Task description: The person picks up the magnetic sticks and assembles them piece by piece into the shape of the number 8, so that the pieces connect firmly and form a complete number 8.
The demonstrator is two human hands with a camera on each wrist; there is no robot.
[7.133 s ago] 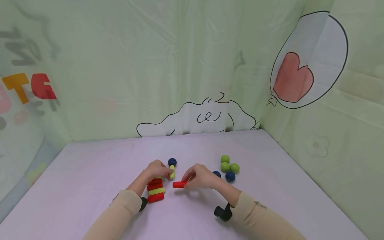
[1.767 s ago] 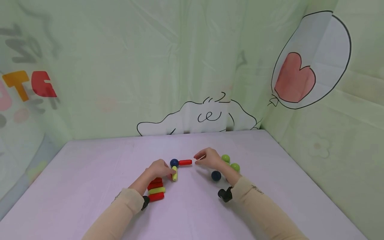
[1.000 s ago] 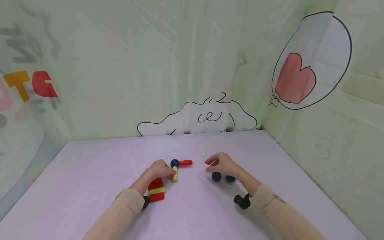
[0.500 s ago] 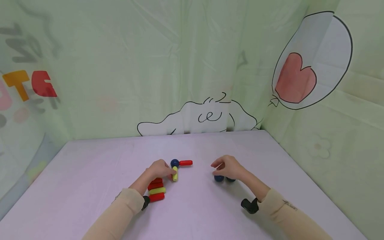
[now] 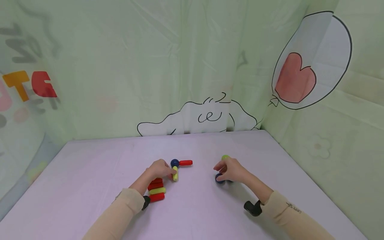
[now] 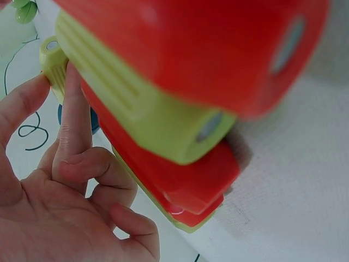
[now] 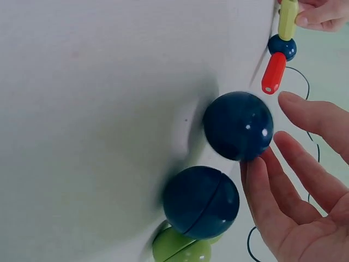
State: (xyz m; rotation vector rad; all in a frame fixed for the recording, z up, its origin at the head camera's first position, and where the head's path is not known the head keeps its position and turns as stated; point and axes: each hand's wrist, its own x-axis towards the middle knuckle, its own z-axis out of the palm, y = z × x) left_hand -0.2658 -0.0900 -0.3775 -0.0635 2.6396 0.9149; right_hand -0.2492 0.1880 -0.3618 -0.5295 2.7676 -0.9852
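My left hand [image 5: 159,169] pinches a yellow magnetic rod [image 5: 175,174] between thumb and finger. That rod's far end meets a blue ball [image 5: 175,163], from which a red rod [image 5: 186,162] sticks out to the right. In the left wrist view the fingertips press the yellow rod [image 6: 53,68] from both sides. My right hand [image 5: 233,170] is around another blue ball [image 7: 238,125], its fingers spread. In the right wrist view the fingers touch or nearly touch this ball's side, while a gap shows at the uppermost digit. A second loose blue ball [image 7: 202,202] lies beside it.
Red and yellow rods [image 5: 157,190] lie in a stack-like row beneath the left forearm, close to the wrist. Behind the right hand sits a green ball [image 5: 225,157]; other green ones are mostly hidden. A printed curtain [image 5: 120,83] rises behind the table [image 5: 99,186].
A red rod, earlier in my right hand, now joins the blue ball. The right hand has since moved right and down to a loose blue ball. The left hand keeps its pinch.
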